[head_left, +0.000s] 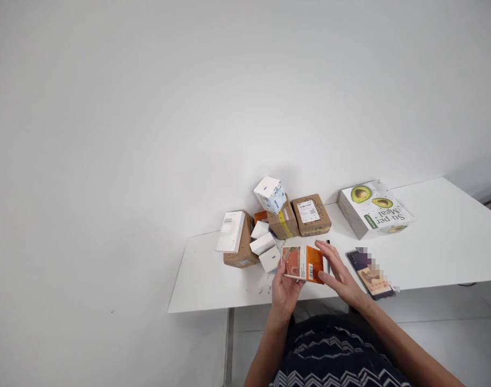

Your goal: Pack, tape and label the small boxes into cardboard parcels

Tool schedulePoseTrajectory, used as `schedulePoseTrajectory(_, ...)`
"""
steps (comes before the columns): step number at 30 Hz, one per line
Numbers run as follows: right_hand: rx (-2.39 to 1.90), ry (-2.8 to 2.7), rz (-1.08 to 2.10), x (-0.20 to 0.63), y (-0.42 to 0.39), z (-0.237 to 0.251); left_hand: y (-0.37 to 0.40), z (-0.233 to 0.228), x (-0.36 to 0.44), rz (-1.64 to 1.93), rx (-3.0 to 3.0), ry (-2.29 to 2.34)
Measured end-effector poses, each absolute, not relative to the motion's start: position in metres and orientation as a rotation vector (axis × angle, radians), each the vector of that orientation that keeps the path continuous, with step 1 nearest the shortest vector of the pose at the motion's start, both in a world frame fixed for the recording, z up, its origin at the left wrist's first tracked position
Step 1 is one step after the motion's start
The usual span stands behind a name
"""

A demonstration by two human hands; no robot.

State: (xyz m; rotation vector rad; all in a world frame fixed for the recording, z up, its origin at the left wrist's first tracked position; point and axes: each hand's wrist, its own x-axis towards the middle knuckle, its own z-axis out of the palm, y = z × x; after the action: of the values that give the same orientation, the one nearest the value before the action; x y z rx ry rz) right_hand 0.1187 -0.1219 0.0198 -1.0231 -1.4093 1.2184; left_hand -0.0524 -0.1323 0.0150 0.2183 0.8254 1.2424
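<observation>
A small orange box (304,263) with a printed picture and a barcode label is held just above the white table (442,242), near its front edge. My left hand (284,292) grips its left end from below. At its right end my right hand (339,274) lies with fingers stretched against the side. A dark pen-like object (328,252) shows just behind my right hand's fingers.
Behind the orange box lie several small white boxes (265,244) and brown cardboard boxes (311,214), one with a white cube-shaped box (270,194) on top. A large avocado-print box (373,208) sits at the back right. A phone (370,274) lies right of my right hand. A white wall stands behind.
</observation>
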Motion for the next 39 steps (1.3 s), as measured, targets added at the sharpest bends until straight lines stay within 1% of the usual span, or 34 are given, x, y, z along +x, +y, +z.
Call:
schedulePoseTrajectory(2, -1.100, -1.271, 1.291, 0.117, -0.119, 0.012, -0.133, 0.015, -0.052, 1.342, 0.297, 0.854)
schedulePoseTrajectory(5, -1.182, -1.138, 1.483, 0.114, -0.116, 0.006, -0.135, 0.014, -0.050, 1.475, 0.459, 0.912)
schedulePoseTrajectory(8, -1.158, -1.124, 1.636, 0.112, -0.116, 0.007, -0.136, 0.010, -0.049, 1.532, 0.581, 0.948)
schedulePoseTrajectory(10, -1.120, -1.124, 1.671, 0.112, -0.116, 0.010, -0.136, 0.008, -0.048, 1.538, 0.608, 0.944)
schedulePoseTrajectory(16, -1.144, -1.207, 1.536, 0.116, -0.118, 0.017, -0.132, 0.011, -0.046, 1.494, 0.600, 0.885)
schedulePoseTrajectory(20, -1.161, -1.279, 1.441, 0.119, -0.119, 0.016, -0.132, 0.014, -0.047, 1.359, 0.544, 0.886)
schedulePoseTrajectory(25, -1.163, -1.415, 1.170, 0.120, -0.116, 0.014, -0.133, 0.014, -0.047, 1.188, 0.430, 0.927)
schedulePoseTrajectory(28, -1.169, -1.500, 1.074, 0.120, -0.115, 0.013, -0.133, 0.014, -0.045, 1.244, 0.375, 0.921)
schedulePoseTrajectory(30, -1.164, -1.540, 1.102, 0.121, -0.116, 0.014, -0.133, 0.012, -0.044, 1.325, 0.340, 0.927)
schedulePoseTrajectory(33, -1.126, -1.533, 1.272, 0.124, -0.118, 0.015, -0.135, 0.010, -0.045, 1.420, 0.326, 0.914)
schedulePoseTrajectory(36, -1.056, -1.402, 1.446, 0.124, -0.119, 0.015, -0.137, 0.009, -0.046, 1.476, 0.381, 0.920)
schedulePoseTrajectory(39, -1.066, -1.269, 1.485, 0.122, -0.119, 0.013, -0.139, 0.009, -0.047, 1.532, 0.446, 0.954)
